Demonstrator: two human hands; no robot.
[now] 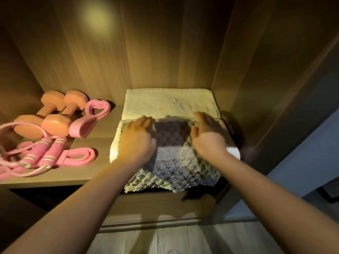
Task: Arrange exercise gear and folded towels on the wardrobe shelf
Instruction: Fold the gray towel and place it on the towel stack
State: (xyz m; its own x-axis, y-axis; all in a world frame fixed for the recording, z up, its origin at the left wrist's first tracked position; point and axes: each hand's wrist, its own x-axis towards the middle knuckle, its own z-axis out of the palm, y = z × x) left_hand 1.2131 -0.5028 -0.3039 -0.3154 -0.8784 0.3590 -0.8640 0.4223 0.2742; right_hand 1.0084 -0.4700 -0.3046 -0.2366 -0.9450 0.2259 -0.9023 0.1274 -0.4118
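Note:
A folded grey towel (170, 167) lies on top of a folded cream towel (114, 147) at the front right of the wardrobe shelf (95, 131), its front edge hanging over the shelf's lip. Behind them sits another folded cream towel (168, 103). My left hand (136, 142) presses flat on the grey towel's left side, fingers apart. My right hand (208, 138) rests on its right side, fingers stretched out and slightly blurred. Neither hand grips the cloth. On the left of the shelf lie two orange dumbbells (55, 114), a pink skipping rope (36, 154) and pink resistance bands (80, 158).
A pink heart-shaped stretch band (89, 118) lies beside the dumbbells. The wardrobe's wooden side panel (256, 88) stands close to the right of the towels. The back panel (146, 52) rises behind. Pale floorboards (183, 241) show below the shelf.

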